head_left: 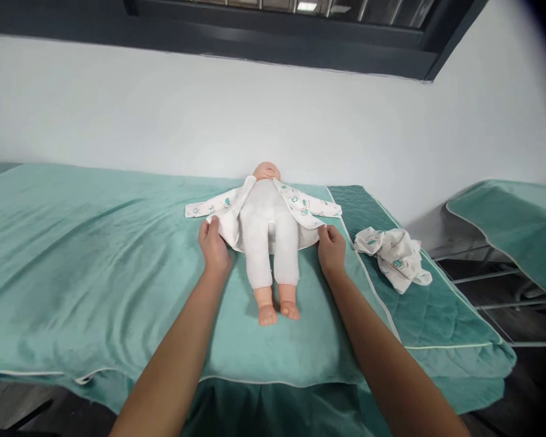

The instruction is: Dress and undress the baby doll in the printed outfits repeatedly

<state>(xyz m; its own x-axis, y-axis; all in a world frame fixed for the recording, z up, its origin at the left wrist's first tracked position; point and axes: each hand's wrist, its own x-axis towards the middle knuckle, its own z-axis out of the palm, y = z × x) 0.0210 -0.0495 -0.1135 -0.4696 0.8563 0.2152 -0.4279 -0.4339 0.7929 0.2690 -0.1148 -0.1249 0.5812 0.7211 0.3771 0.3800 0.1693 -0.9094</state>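
A baby doll (269, 237) in a white body suit lies on its back on the green blanket (95, 261), head toward the wall. Under it a white printed jacket (295, 203) is spread open, sleeves out to both sides. My left hand (213, 246) pinches the jacket's lower left flap beside the doll's hip. My right hand (331, 249) grips the lower right flap at the other hip. Both forearms reach in from the bottom of the view.
A crumpled printed garment (394, 255) lies to the right on a darker green quilted pad (437, 315). A white wall (164, 115) runs behind the bed. Another green-covered bed (514, 224) stands at the far right, with dark floor between.
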